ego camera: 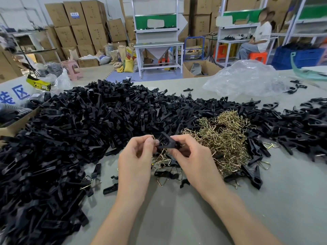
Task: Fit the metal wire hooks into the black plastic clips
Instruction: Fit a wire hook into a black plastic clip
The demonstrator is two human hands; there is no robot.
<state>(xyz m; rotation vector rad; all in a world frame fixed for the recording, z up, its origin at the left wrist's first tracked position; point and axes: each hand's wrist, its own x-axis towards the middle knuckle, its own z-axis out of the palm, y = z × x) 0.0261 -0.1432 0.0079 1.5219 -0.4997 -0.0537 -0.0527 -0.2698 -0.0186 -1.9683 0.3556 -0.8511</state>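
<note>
My right hand grips a black plastic clip above the grey table. My left hand pinches a brass-coloured wire hook at the clip's left side, fingertips touching the clip. A heap of loose wire hooks lies just right of my hands. A huge pile of black clips covers the table's left and back. Finished clips with wire loops lie to the right of the hook heap.
A few hooks and clips lie scattered under my hands. A crumpled clear plastic bag sits at the back right. A cardboard box edge borders the left. A person sits far behind among shelves and cartons.
</note>
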